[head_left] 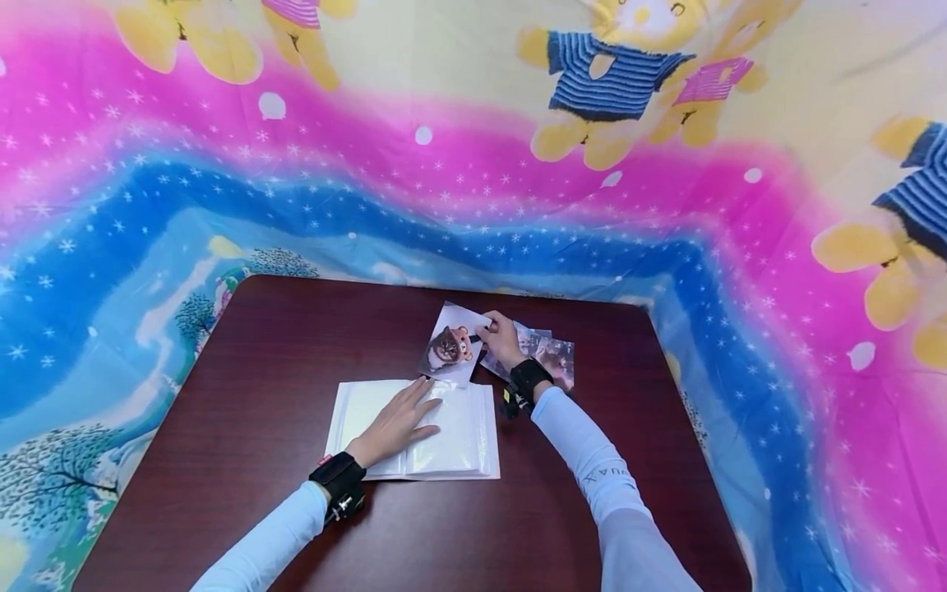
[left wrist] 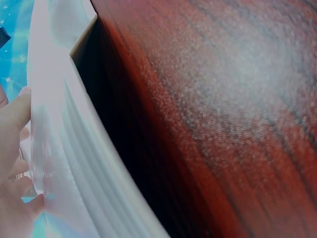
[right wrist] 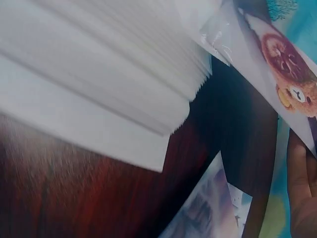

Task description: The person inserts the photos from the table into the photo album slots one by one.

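Note:
An open photo album (head_left: 453,448) with white pages and glossy clear sleeves lies on the table. My left hand (head_left: 395,421) rests on it with fingers stretched out, the fingertips near its top edge; the left wrist view shows this hand (left wrist: 14,153) beside the thick page stack (left wrist: 62,119). My right hand (head_left: 505,341) pinches the right edge of a photo (head_left: 450,347) of a cat in a bear hat. The photo is tilted, its lower end overlapping the album's top edge. In the right wrist view, the photo (right wrist: 285,59) adjoins a shiny sleeve (right wrist: 218,37).
More photos (head_left: 558,355) lie spread on the dark wooden table (head_left: 296,337), partly under my right hand and wrist. Black wrist straps (head_left: 529,378) sit on both wrists. A printed curtain (head_left: 414,205) with bears and snowflakes hangs round the table's far side and both flanks.

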Available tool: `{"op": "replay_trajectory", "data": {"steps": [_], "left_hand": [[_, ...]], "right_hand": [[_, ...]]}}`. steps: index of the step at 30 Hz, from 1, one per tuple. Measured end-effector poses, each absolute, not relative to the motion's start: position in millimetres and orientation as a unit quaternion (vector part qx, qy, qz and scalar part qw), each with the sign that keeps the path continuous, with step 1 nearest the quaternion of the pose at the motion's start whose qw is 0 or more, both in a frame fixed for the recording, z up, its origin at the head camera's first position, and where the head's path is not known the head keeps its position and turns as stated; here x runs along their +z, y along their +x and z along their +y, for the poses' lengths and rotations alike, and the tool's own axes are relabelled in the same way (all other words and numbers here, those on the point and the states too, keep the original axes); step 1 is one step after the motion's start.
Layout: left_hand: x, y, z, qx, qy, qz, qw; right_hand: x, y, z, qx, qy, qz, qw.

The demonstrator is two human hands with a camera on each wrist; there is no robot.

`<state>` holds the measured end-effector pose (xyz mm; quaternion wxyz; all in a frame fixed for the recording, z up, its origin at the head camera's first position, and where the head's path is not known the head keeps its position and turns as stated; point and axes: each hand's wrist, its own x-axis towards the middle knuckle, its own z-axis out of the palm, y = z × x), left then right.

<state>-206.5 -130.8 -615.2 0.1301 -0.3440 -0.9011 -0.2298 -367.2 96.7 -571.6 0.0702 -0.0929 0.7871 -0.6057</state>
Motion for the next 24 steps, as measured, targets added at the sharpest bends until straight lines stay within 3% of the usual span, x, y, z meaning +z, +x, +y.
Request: {"op": "replay_trajectory", "data": {"steps": [12, 24], "left_hand": [[-620, -203, -131, -0.225, -0.340, -0.906, 0.115], [-623, -204, -133, -0.223, -0.332, -0.909, 0.119]], "right_hand": [[-574, -376, 96, -0.526, -0.159, 0.835, 0.034], [-582, -366, 99, -0.618, -0.055, 0.778, 0.095]]}}
